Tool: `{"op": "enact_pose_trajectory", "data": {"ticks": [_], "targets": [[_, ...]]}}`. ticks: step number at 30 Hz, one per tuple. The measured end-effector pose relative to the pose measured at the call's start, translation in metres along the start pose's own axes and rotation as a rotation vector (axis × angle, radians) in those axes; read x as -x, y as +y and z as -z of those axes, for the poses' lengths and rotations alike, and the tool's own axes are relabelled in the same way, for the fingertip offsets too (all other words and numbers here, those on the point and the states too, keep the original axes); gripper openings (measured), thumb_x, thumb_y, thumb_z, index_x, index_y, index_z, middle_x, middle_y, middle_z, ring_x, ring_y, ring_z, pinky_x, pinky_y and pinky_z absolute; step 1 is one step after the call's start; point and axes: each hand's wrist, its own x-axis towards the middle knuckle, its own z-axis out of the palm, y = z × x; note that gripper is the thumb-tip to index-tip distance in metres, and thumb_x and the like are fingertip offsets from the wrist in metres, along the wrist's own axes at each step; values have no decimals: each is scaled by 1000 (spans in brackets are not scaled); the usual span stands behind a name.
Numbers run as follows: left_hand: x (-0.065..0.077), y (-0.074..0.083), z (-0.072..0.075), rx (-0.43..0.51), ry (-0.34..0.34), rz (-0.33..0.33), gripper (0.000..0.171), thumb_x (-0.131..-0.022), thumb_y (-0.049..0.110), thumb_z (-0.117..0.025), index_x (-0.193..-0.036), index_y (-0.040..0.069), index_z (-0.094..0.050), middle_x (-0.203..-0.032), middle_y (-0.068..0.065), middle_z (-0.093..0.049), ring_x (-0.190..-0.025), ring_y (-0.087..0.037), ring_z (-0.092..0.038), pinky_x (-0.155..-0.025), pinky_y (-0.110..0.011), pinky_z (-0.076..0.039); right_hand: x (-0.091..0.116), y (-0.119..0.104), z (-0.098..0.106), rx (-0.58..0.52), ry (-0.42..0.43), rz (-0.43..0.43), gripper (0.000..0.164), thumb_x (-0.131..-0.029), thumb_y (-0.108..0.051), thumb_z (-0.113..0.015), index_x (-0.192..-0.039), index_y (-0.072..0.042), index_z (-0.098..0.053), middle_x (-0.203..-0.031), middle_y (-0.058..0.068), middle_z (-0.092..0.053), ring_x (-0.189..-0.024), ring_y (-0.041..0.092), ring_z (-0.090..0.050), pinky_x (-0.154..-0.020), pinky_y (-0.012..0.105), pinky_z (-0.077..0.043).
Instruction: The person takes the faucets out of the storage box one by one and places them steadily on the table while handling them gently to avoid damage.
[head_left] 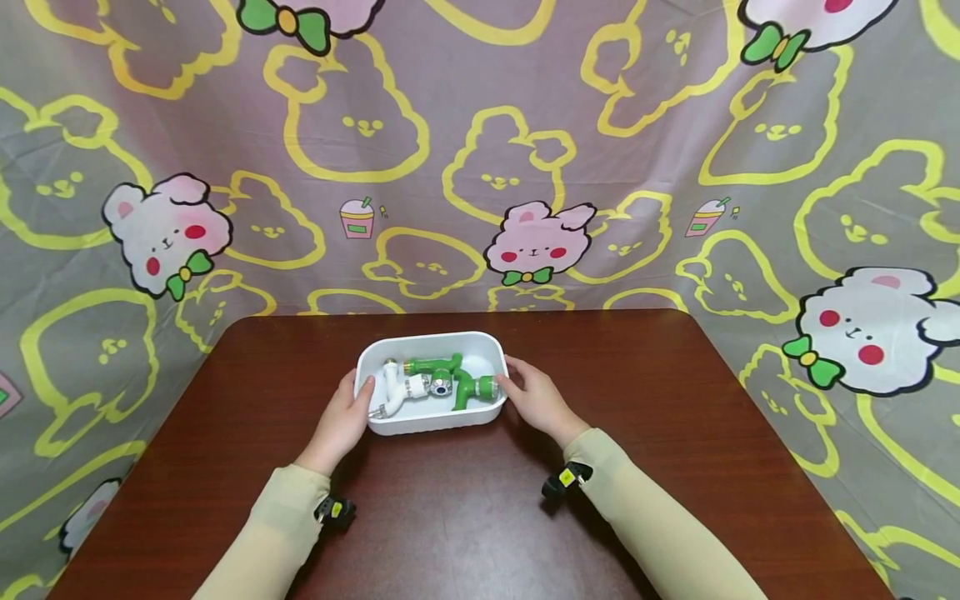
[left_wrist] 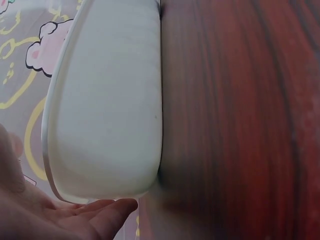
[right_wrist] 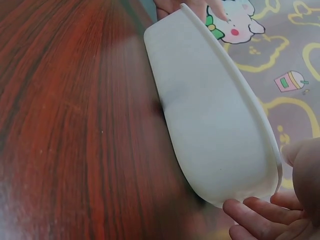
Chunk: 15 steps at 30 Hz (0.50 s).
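Observation:
A white plastic tub [head_left: 420, 423] with rounded corners is at the middle of the table, between my two hands. My left hand [head_left: 347, 418] grips its left end, thumb over the rim and fingers along the outer wall. At the opposite end my right hand [head_left: 538, 400] holds the tub the same way, its fingertips against the outside in the right wrist view. Inside lie a white plastic tap [head_left: 397, 393] on the left, a green tap [head_left: 474, 388] on the right and another green tap [head_left: 433, 365] towards the back. Whether the tub's base fully touches the table, I cannot tell.
The dark red-brown wooden table [head_left: 465, 517] extends around the tub, its far edge behind it. A patterned cloth [head_left: 450, 192] with bears and yellow outlines hangs at the back and both sides. Small black devices [head_left: 337, 511] are strapped at my wrists.

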Motion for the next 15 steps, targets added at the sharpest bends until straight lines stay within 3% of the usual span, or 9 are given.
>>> {"op": "enact_pose_trajectory", "data": {"ticks": [15], "targets": [[-2,2,-10,-19,-24,-9,69,-113,40,-33,-160,-9,-19,-162,-32,-30,-153,-44,-28,-125,-55,-23,3,7,12,18,-21,-36,55,-104,-31,-63,-150,-3,-52,-137,17,-66,-130,32,-61,-112,49,-46]]}}
